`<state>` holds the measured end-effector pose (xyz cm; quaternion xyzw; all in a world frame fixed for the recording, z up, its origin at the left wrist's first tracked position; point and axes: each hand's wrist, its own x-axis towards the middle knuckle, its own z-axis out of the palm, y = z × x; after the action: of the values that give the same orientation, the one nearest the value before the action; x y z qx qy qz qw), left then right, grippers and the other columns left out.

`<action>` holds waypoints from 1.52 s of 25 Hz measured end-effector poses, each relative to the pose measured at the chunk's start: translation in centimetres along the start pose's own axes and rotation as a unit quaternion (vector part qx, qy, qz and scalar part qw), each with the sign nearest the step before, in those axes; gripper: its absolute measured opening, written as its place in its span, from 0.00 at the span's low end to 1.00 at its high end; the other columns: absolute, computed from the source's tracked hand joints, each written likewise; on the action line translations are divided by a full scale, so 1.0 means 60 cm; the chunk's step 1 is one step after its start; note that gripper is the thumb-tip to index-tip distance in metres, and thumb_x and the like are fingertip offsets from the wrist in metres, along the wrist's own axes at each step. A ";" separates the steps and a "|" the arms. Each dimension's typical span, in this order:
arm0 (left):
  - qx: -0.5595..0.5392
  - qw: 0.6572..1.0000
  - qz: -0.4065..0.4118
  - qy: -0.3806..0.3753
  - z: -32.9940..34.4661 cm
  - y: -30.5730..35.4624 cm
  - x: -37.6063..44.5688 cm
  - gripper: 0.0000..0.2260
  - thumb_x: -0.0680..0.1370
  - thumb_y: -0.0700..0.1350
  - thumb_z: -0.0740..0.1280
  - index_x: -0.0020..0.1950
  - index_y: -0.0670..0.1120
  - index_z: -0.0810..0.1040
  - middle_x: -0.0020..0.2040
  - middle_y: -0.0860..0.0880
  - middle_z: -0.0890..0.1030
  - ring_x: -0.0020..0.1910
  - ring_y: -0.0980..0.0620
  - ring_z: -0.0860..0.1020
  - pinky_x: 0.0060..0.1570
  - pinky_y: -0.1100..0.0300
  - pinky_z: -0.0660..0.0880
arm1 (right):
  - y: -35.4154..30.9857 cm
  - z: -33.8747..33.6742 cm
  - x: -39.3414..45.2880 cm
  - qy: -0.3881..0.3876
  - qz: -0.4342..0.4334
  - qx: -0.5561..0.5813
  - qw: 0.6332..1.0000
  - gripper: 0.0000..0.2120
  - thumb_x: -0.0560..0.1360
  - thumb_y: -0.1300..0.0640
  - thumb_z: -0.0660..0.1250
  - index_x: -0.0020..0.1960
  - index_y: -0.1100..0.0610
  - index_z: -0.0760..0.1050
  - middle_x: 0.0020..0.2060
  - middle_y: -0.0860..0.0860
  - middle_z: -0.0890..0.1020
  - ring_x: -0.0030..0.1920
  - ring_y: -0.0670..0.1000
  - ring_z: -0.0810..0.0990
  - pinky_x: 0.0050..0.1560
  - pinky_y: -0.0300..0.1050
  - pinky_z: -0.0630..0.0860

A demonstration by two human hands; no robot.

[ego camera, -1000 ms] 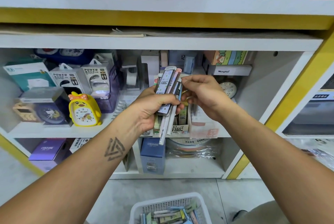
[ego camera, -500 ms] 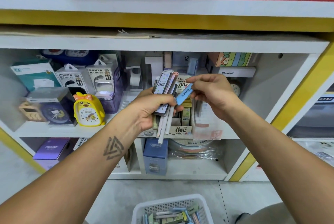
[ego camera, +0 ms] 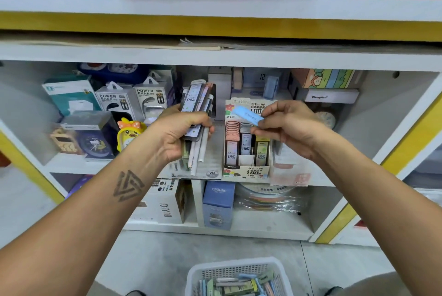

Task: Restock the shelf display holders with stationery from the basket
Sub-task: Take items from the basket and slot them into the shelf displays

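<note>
1. Head view: nearest us, the white plastic mesh basket [ego camera: 235, 271] of stationery packs sits on the floor.
2. Our left hand [ego camera: 178, 132] grips a bundle of slim lead cases and white tubes [ego camera: 196, 114].
3. Our right hand [ego camera: 290, 126] pinches a flat light-blue case [ego camera: 247, 115] above the cardboard display holder [ego camera: 246, 171] on the shelf.

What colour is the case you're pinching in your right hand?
Light blue. The case, pinched by the right hand, shows clearly in the head view.
</note>
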<state>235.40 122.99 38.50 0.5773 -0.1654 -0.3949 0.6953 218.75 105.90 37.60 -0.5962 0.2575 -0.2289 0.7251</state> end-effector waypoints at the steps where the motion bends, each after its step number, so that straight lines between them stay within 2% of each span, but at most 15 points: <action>1: -0.004 1.000 -0.004 0.008 -0.006 0.000 -0.003 0.13 0.69 0.24 0.67 0.49 0.38 0.77 0.35 0.38 0.80 0.30 0.46 0.81 0.32 0.56 0.80 | 0.002 0.009 0.000 -0.024 0.014 0.011 1.000 0.12 0.72 0.78 0.68 0.50 0.66 0.74 0.41 0.66 0.85 0.46 0.66 0.86 0.41 0.46 0.85; 5: -0.027 0.999 -0.009 0.022 -0.020 -0.003 -0.012 0.13 0.69 0.25 0.67 0.52 0.34 0.79 0.42 0.32 0.82 0.31 0.46 0.81 0.31 0.57 0.80 | 0.012 0.060 0.002 -0.087 0.015 -0.028 0.996 0.12 0.73 0.76 0.68 0.54 0.67 0.75 0.43 0.63 0.85 0.46 0.64 0.87 0.44 0.47 0.85; 9: -0.014 0.999 0.012 0.036 -0.029 0.003 -0.016 0.11 0.67 0.26 0.69 0.46 0.36 0.80 0.34 0.36 0.82 0.29 0.46 0.81 0.32 0.56 0.80 | 0.023 0.105 0.003 -0.143 -0.030 -0.164 0.976 0.14 0.72 0.72 0.71 0.56 0.62 0.81 0.46 0.59 0.85 0.44 0.57 0.87 0.42 0.42 0.83; 11: 0.004 0.999 0.022 0.049 -0.034 0.006 -0.020 0.12 0.66 0.24 0.69 0.44 0.38 0.79 0.34 0.37 0.81 0.28 0.45 0.81 0.32 0.55 0.80 | 0.035 0.127 0.006 -0.159 -0.042 -0.206 0.965 0.10 0.73 0.67 0.73 0.53 0.58 0.83 0.47 0.58 0.86 0.46 0.55 0.86 0.49 0.48 0.83; 13: 0.008 0.998 0.024 0.059 -0.043 0.011 -0.023 0.13 0.65 0.24 0.69 0.43 0.38 0.79 0.35 0.36 0.80 0.29 0.44 0.80 0.33 0.52 0.81 | 0.043 0.143 0.015 -0.141 -0.059 -0.232 0.961 0.05 0.73 0.61 0.76 0.49 0.57 0.84 0.46 0.56 0.87 0.48 0.59 0.84 0.54 0.55 0.80; 14: 0.006 0.998 0.024 0.066 -0.050 0.016 -0.023 0.12 0.65 0.24 0.69 0.44 0.38 0.79 0.36 0.35 0.80 0.29 0.44 0.80 0.35 0.52 0.81 | 0.043 0.147 0.021 -0.121 -0.071 -0.234 0.962 0.03 0.73 0.60 0.76 0.46 0.57 0.84 0.45 0.57 0.86 0.46 0.61 0.83 0.52 0.55 0.79; 16: -0.001 0.996 0.025 0.084 -0.069 0.030 -0.022 0.14 0.65 0.25 0.69 0.47 0.38 0.79 0.37 0.34 0.79 0.30 0.44 0.79 0.37 0.51 0.79 | 0.038 0.149 0.037 -0.067 -0.089 -0.204 0.973 0.03 0.73 0.62 0.76 0.44 0.56 0.83 0.40 0.56 0.84 0.38 0.54 0.80 0.43 0.48 0.77; 18: -0.019 0.994 0.028 0.106 -0.091 0.042 -0.019 0.16 0.66 0.26 0.69 0.51 0.37 0.77 0.35 0.35 0.80 0.28 0.45 0.78 0.34 0.53 0.78 | 0.033 0.147 0.053 -0.023 -0.121 -0.223 0.967 0.08 0.74 0.63 0.75 0.49 0.56 0.80 0.37 0.55 0.81 0.32 0.49 0.79 0.35 0.41 0.77; 20: -0.031 0.991 0.033 0.126 -0.112 0.047 -0.019 0.16 0.67 0.25 0.68 0.53 0.36 0.77 0.32 0.36 0.80 0.26 0.45 0.79 0.31 0.55 0.78 | 0.034 0.151 0.065 -0.002 -0.149 -0.263 0.953 0.08 0.74 0.64 0.75 0.50 0.56 0.79 0.37 0.57 0.81 0.30 0.49 0.80 0.33 0.38 0.78; 22: -0.020 0.991 0.023 0.133 -0.124 0.044 -0.022 0.15 0.67 0.25 0.68 0.52 0.35 0.78 0.34 0.36 0.80 0.25 0.46 0.79 0.29 0.57 0.77 | 0.039 0.157 0.070 -0.008 -0.153 -0.247 0.957 0.06 0.75 0.67 0.72 0.48 0.58 0.80 0.40 0.63 0.83 0.33 0.50 0.84 0.38 0.39 0.81; 25: 0.001 0.991 0.009 0.134 -0.140 0.041 -0.025 0.12 0.65 0.25 0.68 0.45 0.37 0.80 0.36 0.35 0.80 0.26 0.45 0.79 0.28 0.55 0.77 | 0.051 0.168 0.075 -0.041 -0.134 -0.190 0.972 0.06 0.77 0.70 0.69 0.47 0.61 0.79 0.45 0.68 0.83 0.42 0.56 0.87 0.46 0.43 0.84; 27: 0.007 0.992 0.000 0.129 -0.143 0.039 -0.024 0.12 0.64 0.25 0.69 0.42 0.38 0.81 0.35 0.36 0.81 0.26 0.45 0.79 0.29 0.53 0.77 | 0.053 0.165 0.077 -0.044 -0.125 -0.176 0.975 0.06 0.77 0.72 0.68 0.47 0.63 0.79 0.47 0.68 0.83 0.45 0.58 0.87 0.52 0.46 0.84; 30: 0.003 0.992 0.000 0.123 -0.147 0.038 -0.019 0.11 0.64 0.25 0.69 0.42 0.37 0.81 0.34 0.35 0.81 0.27 0.44 0.80 0.31 0.52 0.79 | 0.053 0.166 0.077 -0.073 -0.130 -0.200 0.968 0.06 0.76 0.72 0.69 0.47 0.62 0.80 0.47 0.62 0.85 0.48 0.56 0.87 0.57 0.48 0.82; 34: -0.009 0.994 0.002 0.106 -0.137 0.034 -0.016 0.13 0.64 0.24 0.68 0.45 0.36 0.80 0.34 0.35 0.80 0.27 0.43 0.81 0.30 0.53 0.78 | 0.047 0.155 0.063 -0.110 -0.157 -0.259 0.947 0.07 0.73 0.72 0.71 0.44 0.62 0.81 0.51 0.54 0.85 0.50 0.51 0.86 0.55 0.40 0.80; 38: -0.011 0.995 0.008 0.099 -0.124 0.032 -0.014 0.14 0.64 0.24 0.68 0.45 0.38 0.80 0.35 0.35 0.81 0.27 0.43 0.81 0.30 0.52 0.78 | 0.037 0.138 0.050 -0.105 -0.170 -0.291 0.936 0.06 0.73 0.73 0.71 0.45 0.64 0.82 0.51 0.53 0.86 0.49 0.48 0.86 0.50 0.34 0.78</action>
<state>240.64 128.64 38.40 0.6047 -0.0963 -0.3322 0.7174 226.45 110.56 36.39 -0.8368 0.1296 -0.2001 0.4929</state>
